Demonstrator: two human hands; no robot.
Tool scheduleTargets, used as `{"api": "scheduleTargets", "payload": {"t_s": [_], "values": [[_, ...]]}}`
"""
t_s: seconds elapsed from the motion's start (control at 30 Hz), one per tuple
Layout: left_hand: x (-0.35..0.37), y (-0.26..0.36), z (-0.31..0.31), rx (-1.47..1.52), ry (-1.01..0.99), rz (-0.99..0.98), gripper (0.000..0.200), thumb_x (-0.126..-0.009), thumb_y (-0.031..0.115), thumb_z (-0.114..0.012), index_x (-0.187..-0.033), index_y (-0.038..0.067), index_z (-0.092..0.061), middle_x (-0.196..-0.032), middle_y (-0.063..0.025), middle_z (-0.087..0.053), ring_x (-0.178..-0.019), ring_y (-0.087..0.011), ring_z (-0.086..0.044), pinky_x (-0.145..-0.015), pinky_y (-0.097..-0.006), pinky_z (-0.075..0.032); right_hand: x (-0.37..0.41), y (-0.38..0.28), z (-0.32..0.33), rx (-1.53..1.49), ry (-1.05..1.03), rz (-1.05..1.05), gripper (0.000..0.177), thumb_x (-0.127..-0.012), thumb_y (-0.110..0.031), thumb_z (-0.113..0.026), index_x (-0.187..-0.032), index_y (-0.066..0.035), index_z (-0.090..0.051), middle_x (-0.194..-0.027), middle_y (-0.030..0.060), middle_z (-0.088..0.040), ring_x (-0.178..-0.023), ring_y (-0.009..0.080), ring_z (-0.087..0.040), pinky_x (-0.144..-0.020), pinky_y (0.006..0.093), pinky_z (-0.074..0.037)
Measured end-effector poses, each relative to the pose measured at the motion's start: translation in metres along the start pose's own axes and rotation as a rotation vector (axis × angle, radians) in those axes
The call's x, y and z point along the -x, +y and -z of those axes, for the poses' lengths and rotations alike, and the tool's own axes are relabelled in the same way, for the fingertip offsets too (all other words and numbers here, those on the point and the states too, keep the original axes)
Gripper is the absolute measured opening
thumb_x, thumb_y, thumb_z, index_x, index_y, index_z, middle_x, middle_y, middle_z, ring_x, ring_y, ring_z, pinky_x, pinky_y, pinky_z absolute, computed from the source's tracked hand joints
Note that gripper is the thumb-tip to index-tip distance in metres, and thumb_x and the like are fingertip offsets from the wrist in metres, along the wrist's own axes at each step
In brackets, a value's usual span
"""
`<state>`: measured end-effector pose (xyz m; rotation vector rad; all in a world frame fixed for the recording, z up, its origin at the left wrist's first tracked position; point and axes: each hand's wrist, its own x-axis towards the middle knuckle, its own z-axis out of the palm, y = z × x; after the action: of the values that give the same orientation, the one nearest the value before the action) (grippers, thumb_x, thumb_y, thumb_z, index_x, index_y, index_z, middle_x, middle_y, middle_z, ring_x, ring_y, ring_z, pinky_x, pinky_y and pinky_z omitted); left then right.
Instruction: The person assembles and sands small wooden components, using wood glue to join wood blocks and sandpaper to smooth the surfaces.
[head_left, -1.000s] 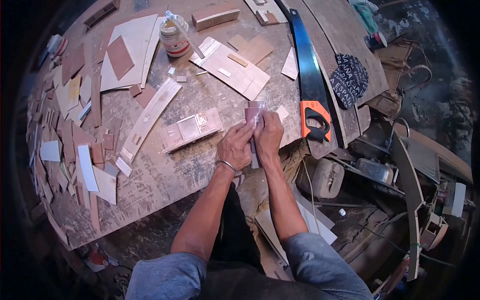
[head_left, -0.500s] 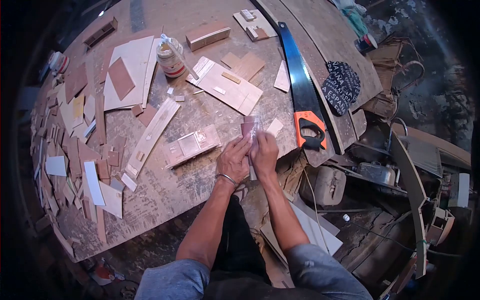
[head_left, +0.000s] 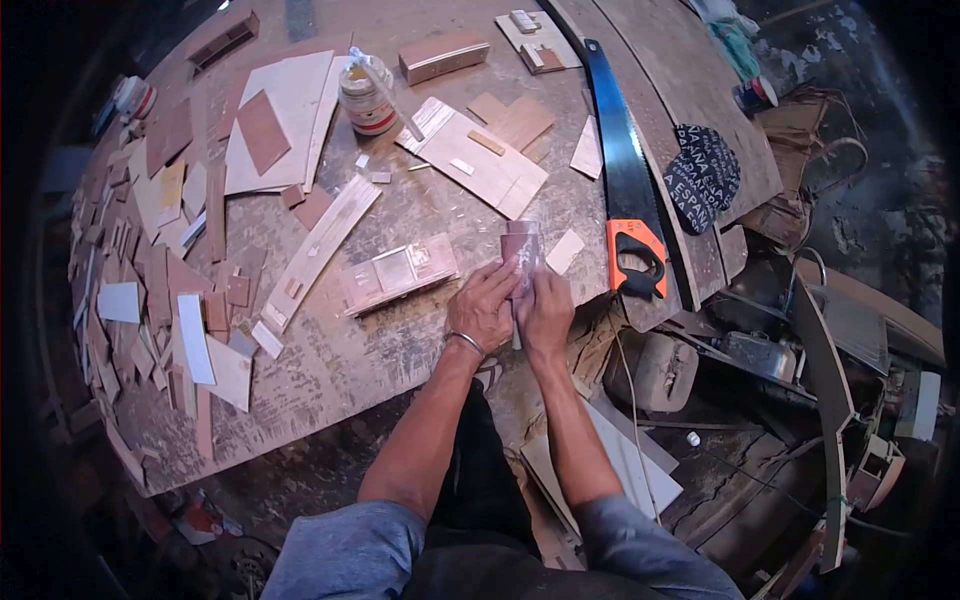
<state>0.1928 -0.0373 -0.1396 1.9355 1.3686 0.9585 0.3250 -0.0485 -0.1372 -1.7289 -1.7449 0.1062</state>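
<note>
At the table's front edge, my left hand (head_left: 482,305) presses its fingers on a reddish-brown piece (head_left: 520,248), which looks like a sanding block or sandpaper. My right hand (head_left: 545,312) is closed beside it, touching the same area; what its fingers hold is mostly hidden. A thin pale strip shows below, between the hands. Left of my hands lies a small wooden assembly (head_left: 402,274) with a raised square panel. To the right of the brown piece is a small pale wood piece (head_left: 565,251).
A handsaw (head_left: 636,256) with an orange handle lies on the right, beside a patterned cap (head_left: 703,178). Behind my hands are a wooden panel (head_left: 480,158) and a glue jar (head_left: 367,100). Wood scraps (head_left: 165,290) cover the table's left side.
The view has shifted, so the table's things appear further right. The brown piece shows more clearly between my hands, and my right hand sits slightly lower beside it.
</note>
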Motion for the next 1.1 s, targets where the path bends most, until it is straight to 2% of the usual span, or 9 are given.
{"api": "scheduleTargets", "payload": {"t_s": [0.23,0.37,0.5,0.6,0.63,0.77,0.8,0.93,1.1], "values": [[-0.003,-0.001,0.001,0.009,0.008,-0.002,0.052,-0.070,-0.003,-0.056,-0.119,0.005,-0.073,-0.135,-0.0073,-0.067,-0.123,-0.0315,-0.062,-0.103,-0.0387,-0.053,0.006,-0.012,0.013,-0.053,0.003,-0.001,0.035,-0.075,0.004,-0.070,-0.109,0.002,-0.065,-0.093,0.0211,-0.063,-0.087,0.0406,-0.062,-0.073,0.0472,-0.051],[0.002,-0.004,-0.002,-0.020,0.008,-0.004,0.048,-0.073,-0.002,-0.058,-0.117,0.007,-0.075,-0.134,-0.0055,-0.068,-0.123,-0.0301,-0.062,-0.104,-0.0383,-0.053,-0.050,0.006,-0.012,-0.001,-0.061,0.069,0.030,-0.078,0.002,-0.071,-0.107,0.001,-0.064,-0.086,0.0204,-0.059,-0.082,0.0402,-0.061,-0.070,0.0481,-0.050],[0.001,-0.003,0.000,0.029,0.002,-0.018,0.050,-0.073,-0.006,-0.055,-0.119,0.005,-0.073,-0.136,-0.0088,-0.067,-0.123,-0.0331,-0.062,-0.105,-0.0397,-0.051,0.026,-0.007,0.037,0.032,-0.128,0.001,0.020,-0.085,0.003,-0.065,-0.104,0.003,-0.068,-0.086,0.0173,-0.065,-0.077,0.0347,-0.064,-0.070,0.0432,-0.052],[0.002,-0.006,0.005,0.069,0.006,-0.052,0.050,-0.076,-0.010,-0.053,-0.121,0.003,-0.071,-0.136,-0.0133,-0.066,-0.125,-0.0355,-0.061,-0.107,-0.0414,-0.050,0.045,-0.026,0.085,-0.381,-0.032,-0.459,0.018,-0.090,-0.003,-0.069,-0.107,0.003,-0.071,-0.083,0.0107,-0.069,-0.071,0.0207,-0.064,-0.068,0.0354,-0.052],[0.000,-0.003,0.009,0.084,0.007,-0.071,0.050,-0.077,-0.011,-0.053,-0.122,0.003,-0.071,-0.136,-0.0147,-0.065,-0.126,-0.0362,-0.060,-0.108,-0.0419,-0.049,0.039,-0.034,0.105,-0.569,-0.059,-0.601,0.021,-0.095,-0.009,-0.072,-0.112,0.003,-0.073,-0.086,0.0046,-0.071,-0.072,0.0102,-0.061,-0.068,0.0273,-0.050],[-0.004,0.029,0.026,0.193,0.077,-0.053,0.039,-0.087,-0.009,-0.053,-0.122,0.000,-0.069,-0.135,-0.0207,-0.065,-0.129,-0.0369,-0.060,-0.110,-0.0402,-0.047,0.021,-0.054,0.160,-1.117,-0.078,-0.864,0.021,-0.096,-0.008,-0.071,-0.114,0.004,-0.072,-0.089,0.0037,-0.069,-0.074,0.0081,-0.061,-0.066,0.0221,-0.048],[-0.003,0.041,0.029,0.260,0.168,-0.018,0.029,-0.096,-0.002,-0.057,-0.122,-0.002,-0.070,-0.130,-0.0196,-0.069,-0.119,-0.0309,-0.067,-0.103,-0.0357,-0.051,0.017,-0.056,0.169,-1.164,-0.080,-0.859,0.022,-0.096,-0.006,-0.070,-0.115,0.004,-0.071,-0.090,0.0040,-0.069,-0.073,0.0084,-0.061,-0.065,0.0220,-0.049],[0.014,0.104,0.063,1.000,0.022,0.534,0.030,-0.099,0.011,-0.067,-0.125,-0.003,-0.070,-0.109,-0.0109,-0.075,-0.094,-0.0138,-0.071,-0.080,-0.0274,-0.059,0.012,-0.059,0.192,-1.184,-0.119,-0.790,0.023,-0.096,-0.004,-0.069,-0.118,0.004,-0.070,-0.089,0.0043,-0.069,-0.073,0.0091,-0.062,-0.064,0.0213,-0.049],[0.018,0.153,0.074,1.090,-0.062,0.580,0.026,-0.098,0.013,-0.070,-0.119,-0.002,-0.072,-0.102,-0.0095,-0.074,-0.086,-0.0122,-0.070,-0.070,-0.0259,-0.059,0.010,-0.069,0.203,-0.994,-0.210,-0.683,0.022,-0.093,-0.003,-0.071,-0.115,0.002,-0.073,-0.092,0.0014,-0.069,-0.076,0.0054,-0.061,-0.066,0.0202,-0.047]]}}
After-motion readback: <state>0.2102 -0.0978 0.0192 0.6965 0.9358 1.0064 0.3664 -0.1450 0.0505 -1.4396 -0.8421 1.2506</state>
